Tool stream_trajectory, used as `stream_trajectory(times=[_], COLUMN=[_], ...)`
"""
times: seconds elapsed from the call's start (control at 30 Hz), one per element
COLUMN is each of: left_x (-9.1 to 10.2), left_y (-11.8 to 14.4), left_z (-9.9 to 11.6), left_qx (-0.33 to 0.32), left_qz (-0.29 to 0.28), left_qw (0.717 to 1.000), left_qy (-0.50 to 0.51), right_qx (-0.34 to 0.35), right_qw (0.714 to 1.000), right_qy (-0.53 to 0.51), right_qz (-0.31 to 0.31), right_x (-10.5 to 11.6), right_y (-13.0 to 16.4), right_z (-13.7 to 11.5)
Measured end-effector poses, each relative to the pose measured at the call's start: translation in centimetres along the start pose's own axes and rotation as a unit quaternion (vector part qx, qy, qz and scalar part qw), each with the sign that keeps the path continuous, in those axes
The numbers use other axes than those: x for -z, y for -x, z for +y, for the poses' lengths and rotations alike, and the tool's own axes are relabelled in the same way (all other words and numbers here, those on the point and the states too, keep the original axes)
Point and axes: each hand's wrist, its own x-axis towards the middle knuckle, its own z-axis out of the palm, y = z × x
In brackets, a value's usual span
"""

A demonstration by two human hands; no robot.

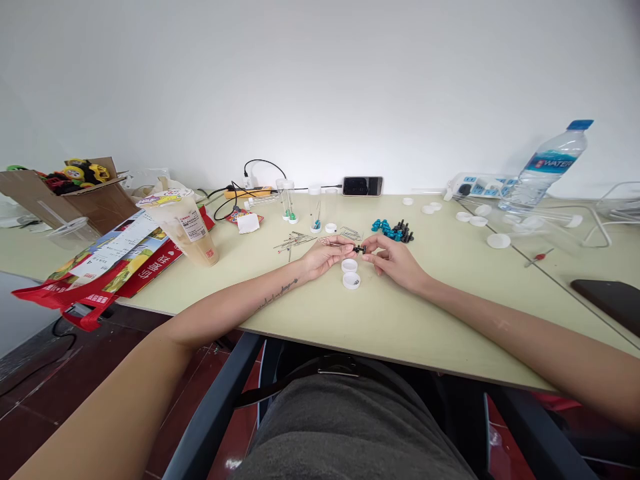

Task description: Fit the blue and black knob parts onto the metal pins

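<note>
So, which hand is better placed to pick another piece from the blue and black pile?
Probably the right hand: the pile lies just beyond it, while the left hand sits farther away.

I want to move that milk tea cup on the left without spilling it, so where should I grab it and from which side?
Grip the milk tea cup around its upper wall, just below the sealed top, coming from the right, its open side. It tapers toward the base, so the wider top resists slipping, and it leans, so a high grip probably steadies it. Papers and a red bag crowd its left.
</note>
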Motion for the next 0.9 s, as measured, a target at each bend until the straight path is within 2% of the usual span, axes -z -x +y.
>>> stream_trajectory(times=[0.9], left_x=[0.11], left_y=[-0.08], left_z=[-0.09], left_qx=[-0.002], left_qz=[-0.003], left_qw=[1.000], left_qy=[0.002], right_qx=[-0.002], right_qw=[1.000], right_qy=[-0.002], right_qz=[0.004], right_x=[-0.01], right_y=[0.05], right_z=[-0.15])
